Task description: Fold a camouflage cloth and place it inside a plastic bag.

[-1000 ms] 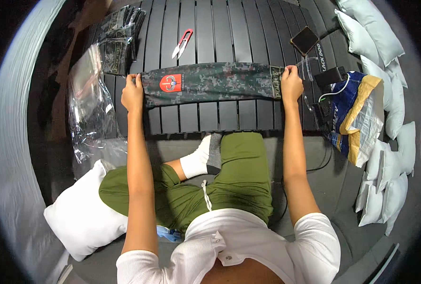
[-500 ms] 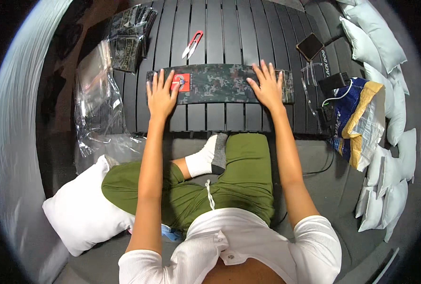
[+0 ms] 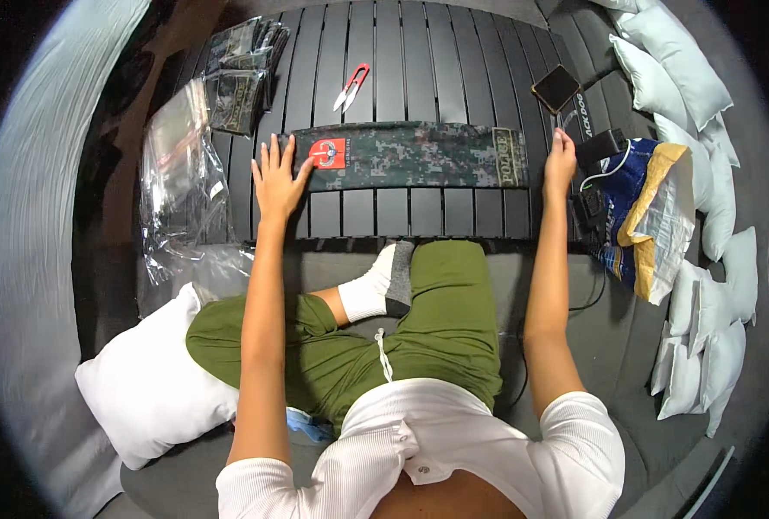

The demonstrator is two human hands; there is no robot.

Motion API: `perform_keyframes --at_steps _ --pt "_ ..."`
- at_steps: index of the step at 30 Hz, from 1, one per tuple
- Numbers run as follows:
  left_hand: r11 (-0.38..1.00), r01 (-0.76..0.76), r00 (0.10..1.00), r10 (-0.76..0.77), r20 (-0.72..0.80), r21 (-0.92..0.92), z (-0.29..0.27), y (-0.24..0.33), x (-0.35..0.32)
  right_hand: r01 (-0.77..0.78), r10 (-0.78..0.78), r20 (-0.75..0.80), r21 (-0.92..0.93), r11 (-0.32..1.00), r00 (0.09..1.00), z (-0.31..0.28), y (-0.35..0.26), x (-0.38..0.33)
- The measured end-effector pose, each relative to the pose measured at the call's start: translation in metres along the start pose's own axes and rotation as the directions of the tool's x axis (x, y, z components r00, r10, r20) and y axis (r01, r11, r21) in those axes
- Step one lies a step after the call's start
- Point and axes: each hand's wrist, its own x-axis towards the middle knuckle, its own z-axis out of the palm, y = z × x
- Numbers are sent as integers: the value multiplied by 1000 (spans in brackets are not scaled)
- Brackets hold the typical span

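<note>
A black slatted table (image 3: 402, 78) is seen from above, with a long, flat camouflage sleeve (image 3: 410, 156) laid crosswise on its near part. A red patch (image 3: 327, 154) is carried near the sleeve's left end, and a band of gold lettering (image 3: 510, 157) is shown at its right end.

The sleeve's left end is partly covered by the left hand (image 3: 279, 186), which is held palm down and spread flat, its thumb beside the patch. The right hand (image 3: 560, 169) is raised at the table's right side, apart from the sleeve, its fingers drawn together and pointed toward a dark phone (image 3: 555, 89); whether anything is pinched in them cannot be told.

At the far left, a stack of clear packets (image 3: 236, 86) is seen, in which dark camouflage cloth is held. Just nearer, a loose heap of clear plastic bags (image 3: 181, 164) is draped over the table's left edge; whether anything is contained in them cannot be made out. On the right, a crumpled sack (image 3: 657, 216), coloured blue, tan and silvery white, is propped by the table's edge; its contents are hidden. Beside it, a black box (image 3: 599, 147) is placed, with a white cable (image 3: 605, 176) looped near it.

Red-handled snips (image 3: 351, 86) are laid beyond the sleeve. Pale pillows (image 3: 674, 69) are piled along the far right, and a white cushion (image 3: 155, 381) is set at the lower left.
</note>
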Motion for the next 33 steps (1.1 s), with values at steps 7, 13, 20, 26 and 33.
perform_keyframes --at_steps 7,13,20,26,33 --pt "993 -74 987 60 -150 -94 0 34 4 -117 251 300 -401 909 920 -27 -7 -19" --pt "998 -37 995 31 -94 -60 12 42 -1 -50 280 231 -684 728 932 -13 -14 -31" --pt "986 -37 981 5 -194 -162 0 35 -4 -199 351 77 -703 682 933 1 -32 -57" --pt "856 -38 948 -132 -289 -516 -12 107 -29 -192 462 242 -678 710 853 -6 -44 -57" --pt "-92 389 921 20 388 -917 -36 256 -2 -72 0 207 341 937 978 12 -56 -78"
